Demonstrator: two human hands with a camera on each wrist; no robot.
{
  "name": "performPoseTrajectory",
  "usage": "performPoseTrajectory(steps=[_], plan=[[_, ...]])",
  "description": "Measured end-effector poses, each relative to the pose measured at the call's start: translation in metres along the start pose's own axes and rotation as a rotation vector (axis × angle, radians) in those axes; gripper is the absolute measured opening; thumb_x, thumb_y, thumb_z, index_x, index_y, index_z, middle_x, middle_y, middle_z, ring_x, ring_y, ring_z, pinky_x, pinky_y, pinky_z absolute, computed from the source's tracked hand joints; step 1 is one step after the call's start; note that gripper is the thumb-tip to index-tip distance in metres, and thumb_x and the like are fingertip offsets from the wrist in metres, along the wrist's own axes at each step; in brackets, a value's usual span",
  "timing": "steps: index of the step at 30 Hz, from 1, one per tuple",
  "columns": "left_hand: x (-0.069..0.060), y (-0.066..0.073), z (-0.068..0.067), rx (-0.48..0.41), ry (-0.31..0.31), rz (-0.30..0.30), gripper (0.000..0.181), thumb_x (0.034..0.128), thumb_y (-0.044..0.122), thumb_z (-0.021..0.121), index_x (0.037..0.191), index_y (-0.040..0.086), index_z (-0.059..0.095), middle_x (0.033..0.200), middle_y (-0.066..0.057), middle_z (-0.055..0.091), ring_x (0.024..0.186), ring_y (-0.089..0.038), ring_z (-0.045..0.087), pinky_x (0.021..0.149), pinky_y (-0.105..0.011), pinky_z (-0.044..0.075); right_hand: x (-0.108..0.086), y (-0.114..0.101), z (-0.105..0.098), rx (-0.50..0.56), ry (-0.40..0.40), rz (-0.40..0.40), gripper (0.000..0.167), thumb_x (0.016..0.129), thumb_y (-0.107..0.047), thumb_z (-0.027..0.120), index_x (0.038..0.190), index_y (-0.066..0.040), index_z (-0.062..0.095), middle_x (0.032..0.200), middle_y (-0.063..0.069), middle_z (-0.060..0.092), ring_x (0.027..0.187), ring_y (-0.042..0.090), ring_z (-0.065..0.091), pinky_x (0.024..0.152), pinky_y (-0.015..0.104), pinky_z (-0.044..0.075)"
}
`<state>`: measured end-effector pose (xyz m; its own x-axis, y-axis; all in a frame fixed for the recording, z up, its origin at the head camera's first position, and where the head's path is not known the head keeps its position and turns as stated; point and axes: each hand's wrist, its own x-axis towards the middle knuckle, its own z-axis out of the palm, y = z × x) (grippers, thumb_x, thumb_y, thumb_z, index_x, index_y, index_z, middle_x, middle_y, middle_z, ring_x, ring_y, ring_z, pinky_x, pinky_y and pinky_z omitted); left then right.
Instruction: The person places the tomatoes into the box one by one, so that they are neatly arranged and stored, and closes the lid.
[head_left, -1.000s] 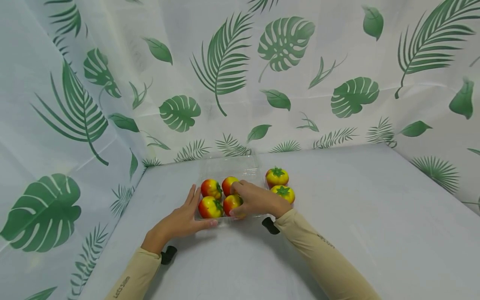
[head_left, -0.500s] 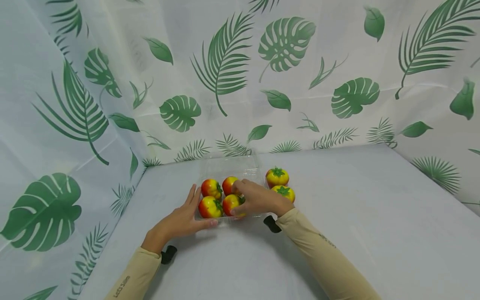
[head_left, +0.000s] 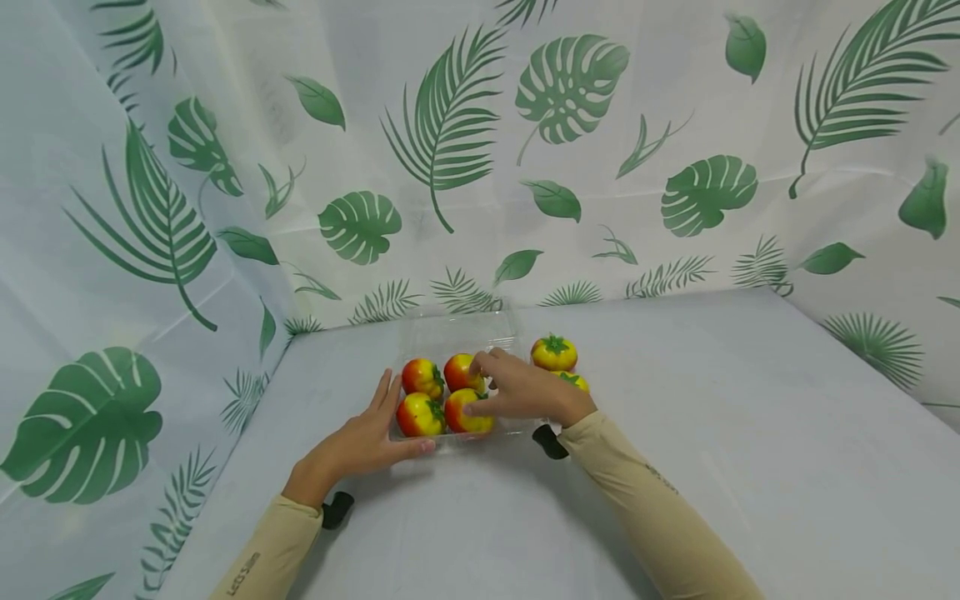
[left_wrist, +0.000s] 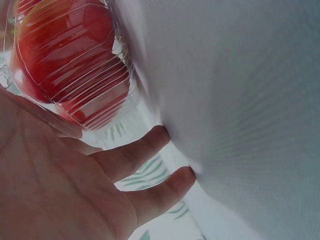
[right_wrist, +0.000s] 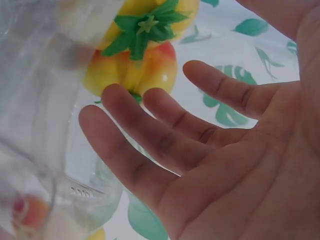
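A clear plastic clamshell box (head_left: 517, 427) lies on the table with its lid (head_left: 457, 331) raised behind. Inside are several red-and-yellow fruits with green leafy tops, like persimmons, among them the front-right persimmon (head_left: 463, 417) and back-right persimmon (head_left: 458, 372). My left hand (head_left: 360, 437) rests with spread fingers against the box's left and front sides. Over the right part of the box hovers my right hand (head_left: 521, 387), fingers loosely extended and holding nothing. Its thumb is in front of the front-right persimmon; whether it touches cannot be told. In the right wrist view the palm (right_wrist: 235, 170) is bare.
Two more persimmons stand on the table right of the box: a back one (head_left: 554, 354) and a front one (head_left: 576, 380), partly behind my right hand. The grey-white table (head_left: 712, 433) ends at a leaf-print curtain (head_left: 480, 167) at the back and sides.
My right hand has let go of the front-right persimmon and shifted slightly up and right, showing more of the fruit. The left hand stays where it was.
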<state>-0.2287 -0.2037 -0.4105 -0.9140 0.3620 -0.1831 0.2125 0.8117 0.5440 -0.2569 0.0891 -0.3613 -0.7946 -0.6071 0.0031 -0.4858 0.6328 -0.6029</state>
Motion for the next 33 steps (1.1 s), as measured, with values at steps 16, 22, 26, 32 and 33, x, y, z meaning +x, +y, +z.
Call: performPoseTrajectory(steps=[16,22,26,32,33], plan=[[-0.001,0.002,-0.001,0.002,-0.003,-0.008,0.128,0.0890,0.073,0.073,0.173,0.011,-0.002,0.179,-0.013,-0.012,0.143,-0.054,0.047,0.113,-0.069,0.039,-0.004,0.005,-0.011,0.030,0.035,0.041,0.055,0.098,-0.041,0.079,0.135,-0.006,0.060,0.136,0.017,0.058,0.123,0.035,0.058,0.105,0.049,0.053],[0.000,0.002,-0.001,0.007,0.000,-0.003,0.128,0.0889,0.074,0.072,0.173,0.012,-0.003,0.179,-0.013,-0.012,0.144,-0.052,0.047,0.114,-0.068,0.039,-0.007,0.005,-0.019,0.024,0.050,0.071,0.059,0.098,-0.041,0.078,0.142,-0.007,0.058,0.144,0.018,0.054,0.129,0.038,0.056,0.109,0.053,0.051],[0.000,0.001,-0.001,0.005,0.001,0.004,0.129,0.0885,0.074,0.072,0.173,0.012,-0.003,0.179,-0.014,-0.012,0.142,-0.054,0.047,0.113,-0.070,0.039,-0.009,0.007,-0.023,0.018,0.061,0.065,0.062,0.099,-0.043,0.077,0.145,-0.008,0.056,0.147,0.018,0.051,0.133,0.039,0.054,0.111,0.054,0.049],[-0.001,0.002,-0.001,0.006,-0.007,0.002,0.129,0.0888,0.075,0.071,0.173,0.013,-0.004,0.179,-0.013,-0.013,0.144,-0.056,0.044,0.114,-0.071,0.037,-0.011,0.011,-0.028,0.009,0.078,0.054,0.065,0.100,-0.042,0.075,0.150,-0.006,0.053,0.152,0.020,0.050,0.133,0.039,0.055,0.112,0.054,0.049],[-0.001,0.002,-0.001,0.006,-0.008,0.003,0.129,0.0889,0.075,0.071,0.173,0.013,-0.004,0.179,-0.013,-0.013,0.144,-0.056,0.044,0.115,-0.071,0.037,-0.011,0.012,-0.029,0.007,0.081,0.054,0.065,0.100,-0.042,0.075,0.150,-0.007,0.053,0.152,0.019,0.050,0.133,0.039,0.055,0.111,0.054,0.049]])
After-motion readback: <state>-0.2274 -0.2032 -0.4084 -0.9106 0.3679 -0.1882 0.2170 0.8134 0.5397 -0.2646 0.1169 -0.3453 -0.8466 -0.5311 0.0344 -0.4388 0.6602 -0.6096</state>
